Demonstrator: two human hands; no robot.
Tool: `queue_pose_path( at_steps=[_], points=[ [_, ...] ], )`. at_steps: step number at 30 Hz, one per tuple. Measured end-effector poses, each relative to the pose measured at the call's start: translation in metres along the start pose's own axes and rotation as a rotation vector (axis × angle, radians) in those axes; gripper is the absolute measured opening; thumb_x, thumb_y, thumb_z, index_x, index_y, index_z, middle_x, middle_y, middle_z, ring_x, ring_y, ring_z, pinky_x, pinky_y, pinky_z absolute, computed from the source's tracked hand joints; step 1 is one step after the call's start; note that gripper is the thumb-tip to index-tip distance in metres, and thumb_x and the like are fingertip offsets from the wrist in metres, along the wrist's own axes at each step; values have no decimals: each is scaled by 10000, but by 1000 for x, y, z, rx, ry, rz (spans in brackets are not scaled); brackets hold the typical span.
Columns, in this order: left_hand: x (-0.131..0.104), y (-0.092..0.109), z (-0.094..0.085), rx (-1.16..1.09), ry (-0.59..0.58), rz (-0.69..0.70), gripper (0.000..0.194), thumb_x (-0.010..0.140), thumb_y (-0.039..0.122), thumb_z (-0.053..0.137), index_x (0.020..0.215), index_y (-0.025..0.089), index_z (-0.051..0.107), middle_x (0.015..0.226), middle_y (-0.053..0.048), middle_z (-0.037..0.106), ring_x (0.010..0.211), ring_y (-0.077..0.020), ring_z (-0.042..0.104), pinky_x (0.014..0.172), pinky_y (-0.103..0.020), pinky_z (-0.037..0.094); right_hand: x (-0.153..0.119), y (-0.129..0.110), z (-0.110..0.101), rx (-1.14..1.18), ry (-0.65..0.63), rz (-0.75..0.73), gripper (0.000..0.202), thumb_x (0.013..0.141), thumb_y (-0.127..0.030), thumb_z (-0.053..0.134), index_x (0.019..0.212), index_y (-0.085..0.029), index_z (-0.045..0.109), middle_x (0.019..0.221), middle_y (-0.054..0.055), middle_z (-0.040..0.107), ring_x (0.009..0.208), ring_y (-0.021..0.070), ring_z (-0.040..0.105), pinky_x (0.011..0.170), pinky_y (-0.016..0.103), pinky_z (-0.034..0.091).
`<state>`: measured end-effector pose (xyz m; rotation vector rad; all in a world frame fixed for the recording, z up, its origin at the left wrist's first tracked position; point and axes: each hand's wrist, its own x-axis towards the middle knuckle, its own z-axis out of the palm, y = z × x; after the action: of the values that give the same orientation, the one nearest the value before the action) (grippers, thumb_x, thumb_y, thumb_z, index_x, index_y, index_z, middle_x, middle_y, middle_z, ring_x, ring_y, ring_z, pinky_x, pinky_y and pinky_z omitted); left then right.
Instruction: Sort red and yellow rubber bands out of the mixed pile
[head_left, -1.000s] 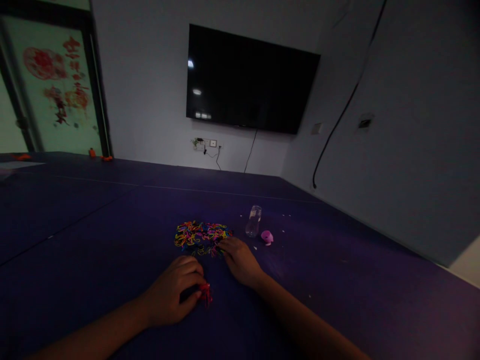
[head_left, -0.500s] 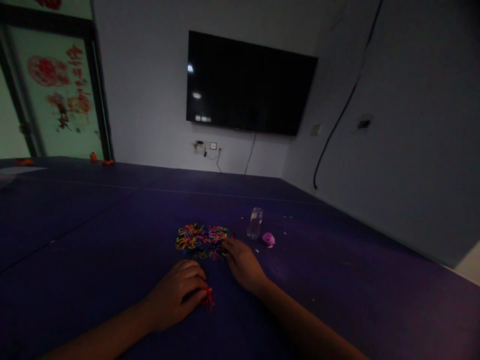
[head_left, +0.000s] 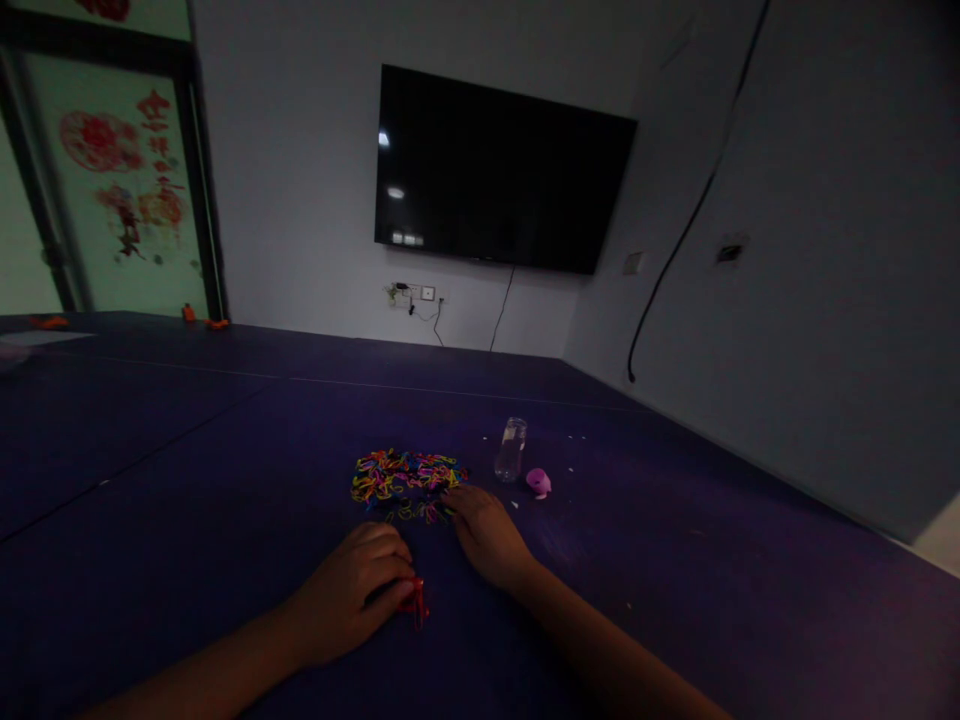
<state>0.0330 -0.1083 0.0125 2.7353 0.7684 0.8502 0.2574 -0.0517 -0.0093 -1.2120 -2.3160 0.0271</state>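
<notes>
At the lower centre, my left hand [head_left: 356,592] is closed around a small bunch of red paper clips [head_left: 418,603], which stick out past the thumb and fingertips just above the table. A loose heap of paper clips in many colours [head_left: 382,478] lies a little farther off. My right hand [head_left: 487,532] rests at the heap's right edge, its fingers stretched forward and slightly apart, the tips touching the clips there. Whether a single clip is under those fingertips is too dark to see.
Behind my right hand stands a clear plastic bottle [head_left: 510,452], with a pink cap [head_left: 538,483] beside it. White scraps dot the purple table [head_left: 225,530]. Small orange things [head_left: 217,324] lie along the far edge. A television [head_left: 502,170] hangs on the wall.
My right hand has shifted very slightly down and right at the heap's edge. My left hand keeps its hold on the red clips; the view has tilted a touch.
</notes>
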Motion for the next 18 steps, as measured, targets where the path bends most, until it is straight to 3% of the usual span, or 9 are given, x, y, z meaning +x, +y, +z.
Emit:
queue_pose_path(
  at_steps=[4,10,18],
  points=[
    [1,1,0,2,-7,-6,195,928,239,453,896,205,642,876,-40,634,864,-195,542,796,-344,406,1,-1,-2,-10,38,16,370,840,-82,425,1147,-180,607,1198,102,594,1140,220,512,956,386,401],
    [1,2,-1,-7,6,5,209,932,243,438,889,199,638,861,-43,635,856,-197,543,785,-339,411,1,-4,-5,7,-12,-131,339,855,-89,422,1114,-175,621,1181,87,605,1129,198,518,956,354,408],
    [2,2,-1,-5,4,11,209,933,242,439,882,191,635,857,-42,635,843,-190,541,780,-329,415,2,0,-3,8,-67,-75,373,854,-84,402,1147,-179,614,1241,83,570,1155,201,499,977,352,385]
  ],
)
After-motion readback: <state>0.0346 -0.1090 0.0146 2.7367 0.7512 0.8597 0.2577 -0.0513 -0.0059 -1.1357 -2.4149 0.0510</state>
